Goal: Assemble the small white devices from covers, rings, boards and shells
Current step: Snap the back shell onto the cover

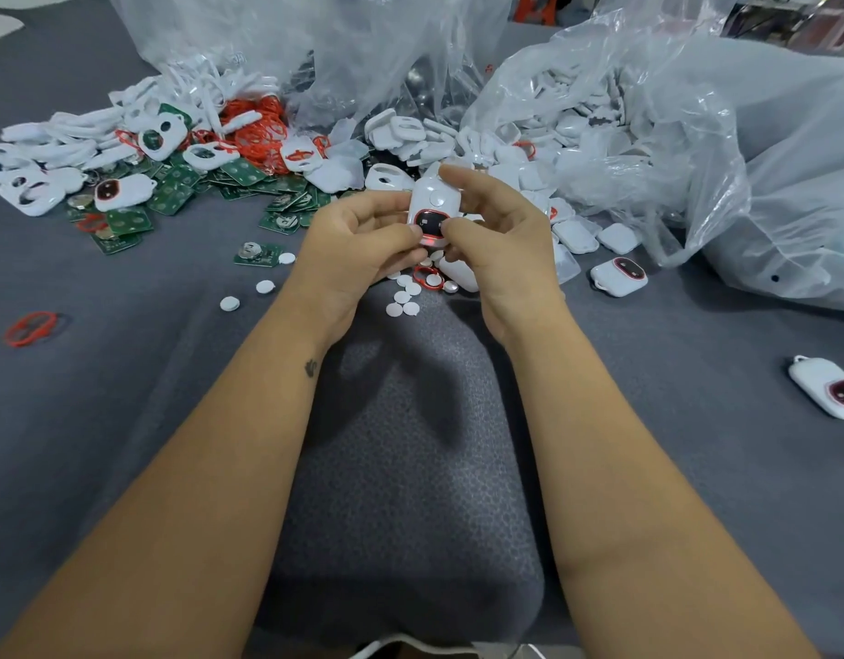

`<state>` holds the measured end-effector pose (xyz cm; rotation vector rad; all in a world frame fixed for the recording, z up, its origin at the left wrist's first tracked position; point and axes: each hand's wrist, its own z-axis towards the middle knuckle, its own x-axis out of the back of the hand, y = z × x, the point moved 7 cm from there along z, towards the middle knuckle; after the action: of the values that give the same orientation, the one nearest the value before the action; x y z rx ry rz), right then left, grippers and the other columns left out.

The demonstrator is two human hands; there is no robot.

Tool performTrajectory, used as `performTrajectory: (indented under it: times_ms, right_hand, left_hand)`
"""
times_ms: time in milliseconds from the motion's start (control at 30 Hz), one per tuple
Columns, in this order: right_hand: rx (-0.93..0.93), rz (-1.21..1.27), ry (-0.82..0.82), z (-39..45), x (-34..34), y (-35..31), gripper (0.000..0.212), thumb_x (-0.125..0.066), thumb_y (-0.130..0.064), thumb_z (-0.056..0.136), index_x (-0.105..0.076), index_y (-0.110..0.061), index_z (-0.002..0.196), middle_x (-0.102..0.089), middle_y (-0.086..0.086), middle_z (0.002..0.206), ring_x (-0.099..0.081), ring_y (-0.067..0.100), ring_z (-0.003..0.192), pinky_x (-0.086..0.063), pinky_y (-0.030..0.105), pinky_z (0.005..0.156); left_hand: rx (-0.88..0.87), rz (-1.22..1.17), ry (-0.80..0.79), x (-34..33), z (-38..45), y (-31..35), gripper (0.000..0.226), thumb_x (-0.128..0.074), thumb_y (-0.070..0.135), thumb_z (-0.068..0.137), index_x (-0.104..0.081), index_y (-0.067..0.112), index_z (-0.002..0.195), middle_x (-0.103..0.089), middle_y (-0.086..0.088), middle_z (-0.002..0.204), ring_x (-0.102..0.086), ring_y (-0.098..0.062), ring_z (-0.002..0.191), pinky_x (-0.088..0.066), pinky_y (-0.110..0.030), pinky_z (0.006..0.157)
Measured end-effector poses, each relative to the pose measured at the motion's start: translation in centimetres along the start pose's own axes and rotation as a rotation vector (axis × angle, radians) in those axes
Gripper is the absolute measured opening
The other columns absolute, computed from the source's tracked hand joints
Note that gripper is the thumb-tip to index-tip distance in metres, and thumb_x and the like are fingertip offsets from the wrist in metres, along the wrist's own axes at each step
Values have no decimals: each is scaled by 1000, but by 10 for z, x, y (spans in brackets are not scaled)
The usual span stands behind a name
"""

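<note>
Both hands, left hand (358, 240) and right hand (496, 230), have their fingers pinching 1 white device (433, 209) above the grey surface (125, 420). 3 finished devices (619, 276) lie nearby; heaps of covers (54, 149), boards (249, 176) and rings (260, 130) remain, so most work seems left.

We see two bare forearms reaching in from the bottom edge, with no sleeves, no gloves, no watch and no bracelets on either one. The left hand (358, 244) and the right hand (498, 235) carry no rings that we can make out. On the inner side of the left forearm, just below the wrist, sits a small dark tattoo (310, 368); its shape is too small for us to read, perhaps a leaf or flame. The fingers (462, 176) have short, unpainted nails as far as we can tell.
</note>
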<state>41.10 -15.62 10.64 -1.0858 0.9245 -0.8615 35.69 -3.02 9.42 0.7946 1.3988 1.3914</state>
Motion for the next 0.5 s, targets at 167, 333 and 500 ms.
performTrajectory:
  times_ms: [167,333,500]
  right_hand:
    - [-53,90,-20,-2,-2,3,43,-64,-1,68,-68,-13,109,-62,3,89,-59,7,55,-48,18,51]
    - [-112,108,0,-4,1,8,36,-54,12,84,-67,-8,111,-67,3,81,-58,16,64,-49,21,54]
    - [-118,133,37,-7,4,10,36,-54,13,84,-67,-7,111,-65,8,86,-59,19,72,-48,22,57]
  left_hand:
    - [22,-14,-3,0,-1,-2,20,-57,-3,91,-67,8,103,-75,-1,84,-71,-11,78,-55,-20,72]
    - [59,-29,25,3,0,-4,23,-49,-2,95,-69,8,98,-74,-1,73,-66,-7,63,-56,-20,64]
    - [42,62,-13,0,-3,-5,26,-48,-1,96,-69,14,98,-73,3,74,-64,-6,64,-55,-19,64]
